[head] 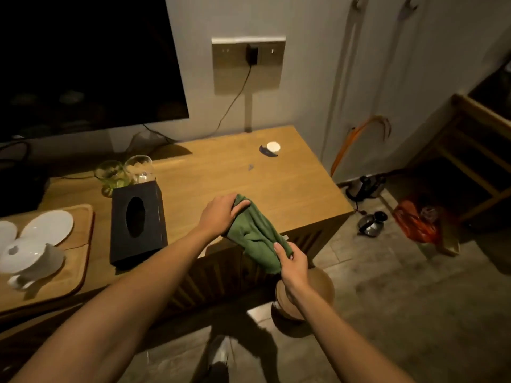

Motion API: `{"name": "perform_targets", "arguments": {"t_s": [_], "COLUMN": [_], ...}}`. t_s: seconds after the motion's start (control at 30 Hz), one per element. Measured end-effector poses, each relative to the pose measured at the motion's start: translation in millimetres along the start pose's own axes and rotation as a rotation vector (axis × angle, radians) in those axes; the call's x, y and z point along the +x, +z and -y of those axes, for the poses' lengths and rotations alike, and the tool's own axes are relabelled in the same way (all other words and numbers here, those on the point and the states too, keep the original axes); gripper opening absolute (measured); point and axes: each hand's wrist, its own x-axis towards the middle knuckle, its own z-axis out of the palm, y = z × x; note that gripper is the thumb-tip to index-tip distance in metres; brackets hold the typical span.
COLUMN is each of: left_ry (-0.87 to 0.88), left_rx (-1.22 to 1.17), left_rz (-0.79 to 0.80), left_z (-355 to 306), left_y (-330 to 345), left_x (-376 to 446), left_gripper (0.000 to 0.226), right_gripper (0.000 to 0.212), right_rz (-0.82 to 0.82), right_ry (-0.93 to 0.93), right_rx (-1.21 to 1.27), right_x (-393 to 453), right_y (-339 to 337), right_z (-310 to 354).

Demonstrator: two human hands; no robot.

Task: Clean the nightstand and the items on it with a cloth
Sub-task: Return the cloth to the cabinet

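Green cloth point(255, 233) stretched diagonally, left hand point(221, 214) far end, right hand point(293, 265) near

Green cloth point(255, 230), black tissue box point(137, 221), white plates point(47, 225).

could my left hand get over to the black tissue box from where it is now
Probably yes. Your left hand grips one end of the green cloth beside the black tissue box, with only bare nightstand top between them. You'd bring the cloth along or release that end.
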Motion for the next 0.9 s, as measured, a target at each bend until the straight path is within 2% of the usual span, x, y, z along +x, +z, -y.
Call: {"name": "perform_targets", "arguments": {"t_s": [0.17,0.33,0.57,0.63,0.73,0.83,0.9], "left_ry": [0.029,0.114,0.153,0.180,0.124,0.159,0.222], "left_rx": [0.070,0.128,0.216,0.233,0.251,0.317,0.341], "left_rz": [0.179,0.338,0.380,0.374,0.361,0.322,0.350], "left_z": [48.3,79.5,101.3,102.5,98.1,82.9,67.5], "left_y": [31.0,50.7,63.6,68.9,70.5,70.7,69.8], "left_x": [58.6,96.6,123.4,122.1,118.7,115.8,113.6], "left_gripper": [0.046,0.050,0.055,0.051,0.044,0.043,0.049], "right_gripper": [0.017,0.011,0.020,0.029,0.038,0.034,0.031], "right_rz": [-0.097,-0.115,-0.120,-0.097,-0.118,-0.175,-0.239], "right_ry": [0.154,0.242,0.325,0.360,0.423,0.472,0.462], "right_rx": [-0.013,0.062,0.133,0.112,0.008,0.006,0.007], "right_x": [42.3,52.2,62.5,63.7,64.1,58.4,50.1], "right_y": [36.0,58.1,59.2,58.2,54.6,46.4,36.1], "right_z": [-38.2,-69.6,-79.9,-81.6,-79.1,-69.7,-59.5]}}
